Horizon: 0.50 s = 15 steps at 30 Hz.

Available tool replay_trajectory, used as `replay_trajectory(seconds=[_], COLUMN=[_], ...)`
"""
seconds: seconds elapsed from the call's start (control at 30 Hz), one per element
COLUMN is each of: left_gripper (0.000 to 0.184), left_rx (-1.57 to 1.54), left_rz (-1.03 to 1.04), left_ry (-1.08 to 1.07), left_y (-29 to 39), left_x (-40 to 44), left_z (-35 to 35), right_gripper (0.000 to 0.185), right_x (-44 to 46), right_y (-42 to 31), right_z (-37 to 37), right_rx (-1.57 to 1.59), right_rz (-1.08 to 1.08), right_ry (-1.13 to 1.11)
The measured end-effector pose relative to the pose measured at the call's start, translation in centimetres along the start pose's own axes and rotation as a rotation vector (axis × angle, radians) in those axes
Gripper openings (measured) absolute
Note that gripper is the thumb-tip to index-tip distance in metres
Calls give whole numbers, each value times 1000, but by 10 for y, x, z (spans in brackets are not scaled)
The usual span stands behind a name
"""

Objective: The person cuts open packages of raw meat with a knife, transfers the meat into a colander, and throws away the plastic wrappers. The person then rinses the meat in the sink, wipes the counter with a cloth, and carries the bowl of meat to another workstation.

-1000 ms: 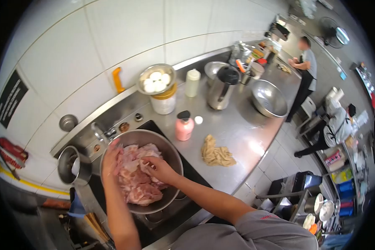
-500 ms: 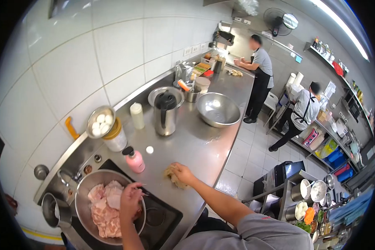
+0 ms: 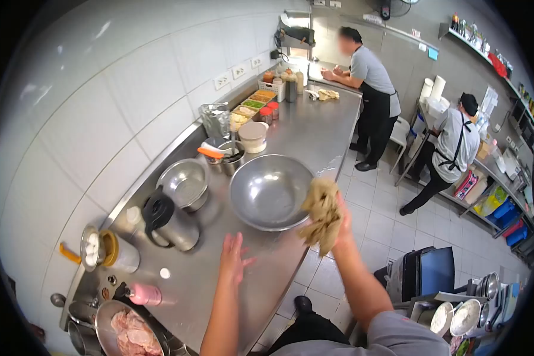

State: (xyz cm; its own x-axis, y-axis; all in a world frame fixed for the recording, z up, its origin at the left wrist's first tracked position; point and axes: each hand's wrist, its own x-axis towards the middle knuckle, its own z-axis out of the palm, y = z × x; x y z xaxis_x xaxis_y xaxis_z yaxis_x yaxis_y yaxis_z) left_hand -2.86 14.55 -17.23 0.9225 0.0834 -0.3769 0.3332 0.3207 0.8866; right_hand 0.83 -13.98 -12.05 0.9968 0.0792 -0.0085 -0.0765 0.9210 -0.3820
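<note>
A tan, crumpled rag is gripped in my right hand, raised at the counter's edge beside a large steel mixing bowl. The rag overlaps the bowl's right rim in view; whether they touch I cannot tell. My left hand holds nothing, fingers spread, over the counter just in front of the bowl. To its left stand a steel thermos jug with a black top and a smaller steel bowl. Raw meat fills a steel bowl at the lower left.
A pink pump bottle and a small white round item are on the counter. Farther back are a lidded tub and food trays. Two people work beyond. A black bin stands at right.
My right hand has lifted the rag off the counter and carried it to the large bowl. My left hand has left the meat bowl and opened. The view has shifted along the counter.
</note>
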Motion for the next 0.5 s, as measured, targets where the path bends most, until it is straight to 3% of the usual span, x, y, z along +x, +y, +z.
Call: replay_trajectory(seconds=[0.1, 0.17, 0.27, 0.3, 0.37, 0.43, 0.5], left_gripper=[81, 68, 53, 53, 51, 44, 44], left_rx=[-104, -185, -283, -279, -207, -132, -273], left_rz=[-164, -175, -189, -190, -138, -111, -129], left_ry=[124, 63, 16, 22, 286, 235, 420], left_y=[-3, -11, -54, -54, -36, -38, -23], left_x=[50, 73, 119, 115, 94, 77, 45], left_z=[50, 61, 33, 40, 54, 40, 57], right_gripper=[42, 37, 36, 36, 41, 45, 44], right_x=[61, 117, 189, 212, 256, 284, 310], right_y=[-83, -124, -163, -173, -188, -199, -209], right_z=[-20, -42, -65, -74, -91, -108, -145], right_rx=[-41, -132, -266, -260, -548, -596, -935], right_rz=[-31, -97, -149, -145, -184, -187, -21], right_ry=[23, -84, 11, 14, 142, 102, 27])
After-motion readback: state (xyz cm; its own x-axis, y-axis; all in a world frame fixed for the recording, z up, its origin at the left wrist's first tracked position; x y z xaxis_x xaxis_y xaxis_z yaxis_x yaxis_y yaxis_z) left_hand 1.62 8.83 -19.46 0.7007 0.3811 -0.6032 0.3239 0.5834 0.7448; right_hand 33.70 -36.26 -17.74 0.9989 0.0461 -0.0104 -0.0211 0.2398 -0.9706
